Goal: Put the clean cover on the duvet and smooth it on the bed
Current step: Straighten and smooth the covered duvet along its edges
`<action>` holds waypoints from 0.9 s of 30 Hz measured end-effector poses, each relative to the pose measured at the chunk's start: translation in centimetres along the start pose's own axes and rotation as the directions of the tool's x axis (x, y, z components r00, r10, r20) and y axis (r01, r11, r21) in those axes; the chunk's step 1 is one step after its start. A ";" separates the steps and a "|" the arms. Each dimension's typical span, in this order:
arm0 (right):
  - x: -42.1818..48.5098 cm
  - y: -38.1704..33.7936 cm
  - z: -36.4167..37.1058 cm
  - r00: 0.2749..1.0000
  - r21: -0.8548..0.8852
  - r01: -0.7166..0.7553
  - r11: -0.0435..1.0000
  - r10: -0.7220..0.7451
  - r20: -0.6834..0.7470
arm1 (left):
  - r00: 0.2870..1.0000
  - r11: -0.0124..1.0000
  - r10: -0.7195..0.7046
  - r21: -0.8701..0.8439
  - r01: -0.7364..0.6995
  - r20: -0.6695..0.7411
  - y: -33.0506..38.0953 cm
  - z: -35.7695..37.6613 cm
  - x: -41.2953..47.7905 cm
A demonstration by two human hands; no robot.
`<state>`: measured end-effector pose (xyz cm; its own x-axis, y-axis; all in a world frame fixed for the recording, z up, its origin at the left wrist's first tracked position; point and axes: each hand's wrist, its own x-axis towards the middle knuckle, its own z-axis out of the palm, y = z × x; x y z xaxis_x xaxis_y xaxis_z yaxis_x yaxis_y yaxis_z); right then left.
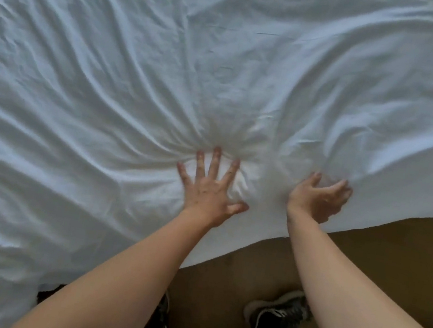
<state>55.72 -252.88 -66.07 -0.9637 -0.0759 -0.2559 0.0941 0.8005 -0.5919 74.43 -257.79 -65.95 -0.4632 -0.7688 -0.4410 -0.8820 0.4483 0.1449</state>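
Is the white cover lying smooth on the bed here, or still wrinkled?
Spread out but still wrinkled: long creases run across the cover and fan out from where the left hand presses flat on it.

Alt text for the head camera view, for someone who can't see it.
A person's left hand presses flat, fingers spread, on a wrinkled white duvet cover, the right hand curved beside it near the cover's edge. Below are a wooden floor and dark shoes.
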 end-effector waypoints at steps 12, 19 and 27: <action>24.5 3.8 -11.2 0.963 0.186 -0.267 0.946 0.252 0.100 | 0.993 0.995 0.084 -0.056 -0.080 0.083 27.9 -2.7 14.4; 39.1 2.2 -15.2 0.986 -0.075 0.158 0.985 -0.154 0.060 | 0.987 0.989 0.140 0.033 -0.143 0.076 39.0 -3.9 20.8; 47.5 2.3 -15.7 0.976 0.008 0.201 0.980 -0.201 0.078 | 0.983 0.981 0.171 0.079 -0.176 0.072 49.1 -4.6 27.7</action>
<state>6.22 -245.30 -67.55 -0.9403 -0.2815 -0.1911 -0.0993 0.7643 -0.6372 17.87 -259.16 -66.94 -0.5996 -0.6463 -0.4719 -0.7770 0.6114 0.1498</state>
